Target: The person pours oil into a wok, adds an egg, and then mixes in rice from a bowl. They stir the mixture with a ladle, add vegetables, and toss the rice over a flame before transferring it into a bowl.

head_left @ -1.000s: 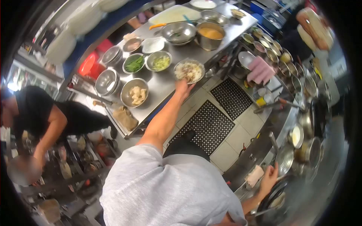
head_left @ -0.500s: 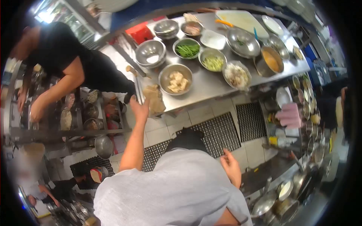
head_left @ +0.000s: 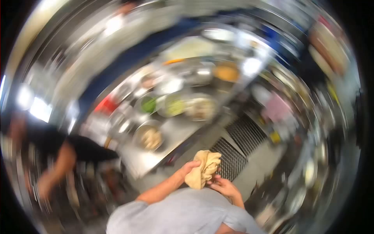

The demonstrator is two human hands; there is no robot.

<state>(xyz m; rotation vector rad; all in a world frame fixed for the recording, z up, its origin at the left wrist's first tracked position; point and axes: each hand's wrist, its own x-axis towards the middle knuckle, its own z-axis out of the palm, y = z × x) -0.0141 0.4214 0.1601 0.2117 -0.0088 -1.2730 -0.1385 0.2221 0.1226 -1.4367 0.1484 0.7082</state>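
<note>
A bunched tan cloth (head_left: 203, 168) is in front of my torso, away from the counter's front edge. My left hand (head_left: 189, 168) is closed around its left side, thumb on top. On the lower right side of the cloth, the curled fingers of my right hand (head_left: 226, 186) grip its edge; some fingertips are hidden beneath it. Nearest to the hands on the counter is a steel bowl (head_left: 137, 141) of pale chunks.
On the steel counter (head_left: 171, 130) stand bowls of green beans (head_left: 149, 104), chopped pale green vegetable (head_left: 175, 107) and whitish food (head_left: 201, 109), plus an orange-filled pot (head_left: 226, 73). A co-worker (head_left: 46, 142) is at left. Perforated mats (head_left: 230, 158) lie on the floor. Motion blurs the surroundings.
My left hand has lifted the cloth from the counter's corner and brought it in front of me. My right hand has come up to it. The whole view has swung round.
</note>
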